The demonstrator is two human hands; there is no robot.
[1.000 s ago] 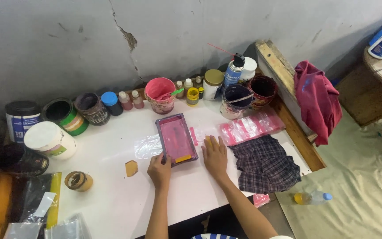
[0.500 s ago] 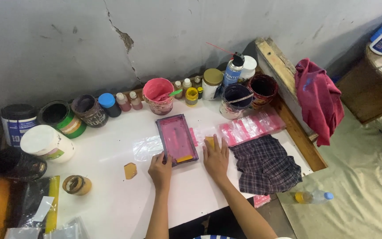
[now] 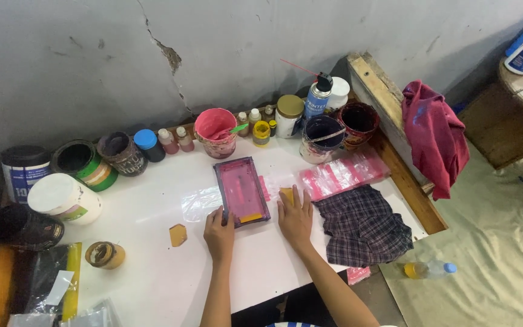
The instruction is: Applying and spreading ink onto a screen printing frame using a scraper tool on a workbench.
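white table (image 3: 152, 200): both hands flat, left hand (image 3: 220, 230) touching pink frame (image 3: 241, 191).

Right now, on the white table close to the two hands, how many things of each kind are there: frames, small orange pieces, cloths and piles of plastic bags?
pink frame: 1
small orange pieces: 2
checked cloth: 1
pile of pink bags: 1
Total: 5
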